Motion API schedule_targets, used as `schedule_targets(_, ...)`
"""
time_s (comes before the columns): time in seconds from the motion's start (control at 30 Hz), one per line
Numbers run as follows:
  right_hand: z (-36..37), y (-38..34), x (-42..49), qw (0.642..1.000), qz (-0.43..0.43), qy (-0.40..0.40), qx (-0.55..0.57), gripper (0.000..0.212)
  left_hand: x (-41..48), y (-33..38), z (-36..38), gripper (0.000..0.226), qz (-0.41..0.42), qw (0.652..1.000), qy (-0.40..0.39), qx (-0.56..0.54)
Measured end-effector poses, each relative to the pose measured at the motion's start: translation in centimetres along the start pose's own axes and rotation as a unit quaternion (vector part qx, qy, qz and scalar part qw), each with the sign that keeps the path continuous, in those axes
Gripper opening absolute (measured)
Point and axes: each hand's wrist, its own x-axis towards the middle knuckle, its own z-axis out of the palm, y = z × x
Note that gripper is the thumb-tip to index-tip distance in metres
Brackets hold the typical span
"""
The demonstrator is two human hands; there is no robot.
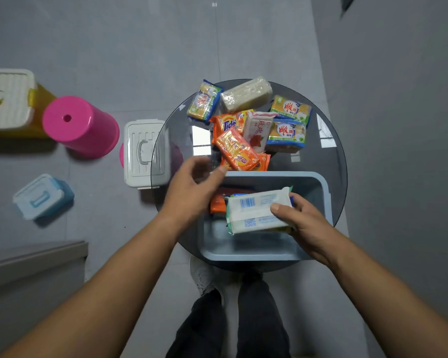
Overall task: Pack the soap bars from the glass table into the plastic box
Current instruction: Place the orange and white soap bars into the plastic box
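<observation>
A round glass table (329, 161) carries a grey-blue plastic box (246, 250) at its near side. My right hand (299, 223) grips a white wrapped soap bar (254, 213) over the box, barcode side up. An orange soap bar (217, 204) lies inside the box, partly hidden under the white one. My left hand (192, 187) hovers over the box's far left corner, fingers spread, holding nothing. Behind the box several wrapped soap bars are piled: an orange bar (237, 149), a Tide bar (229, 123), a pale bar (246, 94) and blue-yellow bars (286, 133).
On the floor to the left stand a white lidded box (140, 153), a pink stool (79, 126), a small blue lidded box (43, 196) and a white-and-yellow box (8, 99). A grey cabinet edge (34, 259) is at lower left. My legs (230, 319) are below the table.
</observation>
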Motion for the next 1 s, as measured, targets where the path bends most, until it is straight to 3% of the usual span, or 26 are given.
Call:
schedule_targets(0.07, -0.6, 0.9, 0.9, 0.999, 0.032, 0.012, -0.002, 0.046, 1.0, -0.5, -0.3, 0.036, -0.009, 0.999, 0.043, -0.002)
schedule_targets(0.23, -1.3, 2.0, 3.3, 0.993, 0.109, 0.008, -0.031, 0.057, 2.2, -2.2, 1.4, 0.019, -0.065, 0.997, 0.012, -0.037)
schedule_targets(0.37, -1.2, 2.7, 4.7, 0.986, 0.159, 0.002, -0.045, 0.063, 2.9, -3.1, 2.3, 0.024, -0.079, 0.994, 0.022, -0.073)
schedule_targets(0.47, -0.8, 3.4, 5.4, 0.98, 0.193, 0.003, -0.043, 0.049, 3.1, -3.6, 2.4, 0.025, -0.082, 0.993, 0.024, -0.083)
schedule_targets(0.6, -0.6, 4.3, 6.2, 0.977, 0.202, 0.021, -0.063, 0.033, 3.4, -4.0, 2.2, 0.025, -0.087, 0.992, 0.024, -0.089)
schedule_targets(1.0, -0.9, 5.8, 8.3, 0.98, 0.183, 0.061, -0.057, 0.043, 3.8, -4.4, 2.2, 0.026, -0.092, 0.992, 0.009, -0.089)
